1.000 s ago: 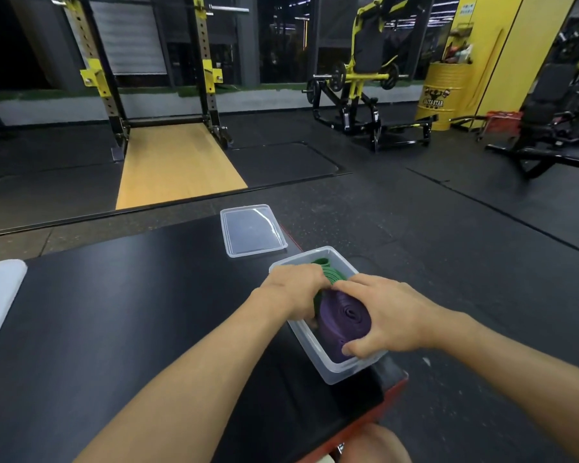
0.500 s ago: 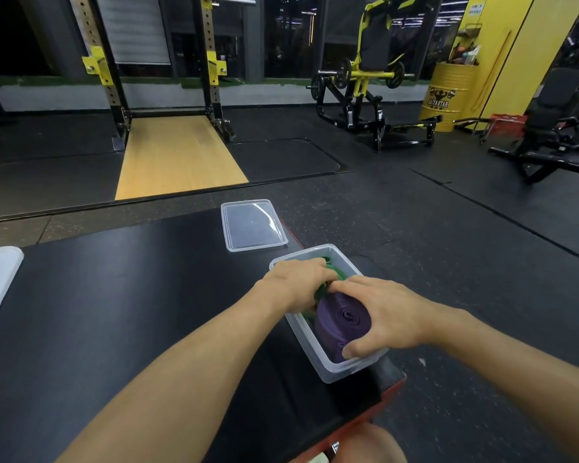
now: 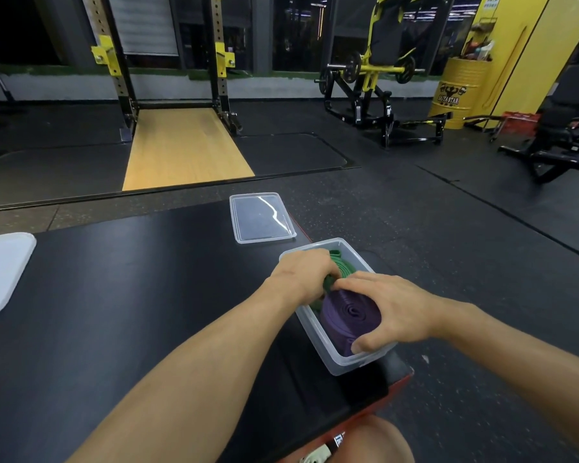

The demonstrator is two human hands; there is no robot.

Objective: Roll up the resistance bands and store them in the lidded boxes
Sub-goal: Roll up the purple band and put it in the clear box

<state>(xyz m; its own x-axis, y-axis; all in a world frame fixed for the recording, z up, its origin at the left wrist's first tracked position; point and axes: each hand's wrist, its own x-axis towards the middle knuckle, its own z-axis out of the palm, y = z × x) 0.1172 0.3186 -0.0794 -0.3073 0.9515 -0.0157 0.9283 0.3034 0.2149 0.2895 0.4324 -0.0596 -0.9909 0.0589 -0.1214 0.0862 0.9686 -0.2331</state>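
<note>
Nearby | right grip [image 3: 401, 309] clamped round rolled purple rubber resistance band [image 3: 351, 312] inside clear rectangular plastic box [image 3: 328, 352] on black padded worktop [image 3: 114, 295] | left grip [image 3: 301, 272] curled on coiled green band [image 3: 343, 262] beside it | clear lid [image 3: 261, 217] lay beyond

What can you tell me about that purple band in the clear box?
The purple band is a flat, matte, rubbery-looking strip wound into a tight coil, with its spiral face turned up toward the camera. It sits in the near end of the clear plastic box, beside the green band, which lies farther in. The right hand grips it, fingers over its far edge and thumb on its near edge. The hand and the box wall hide part of it.
</note>
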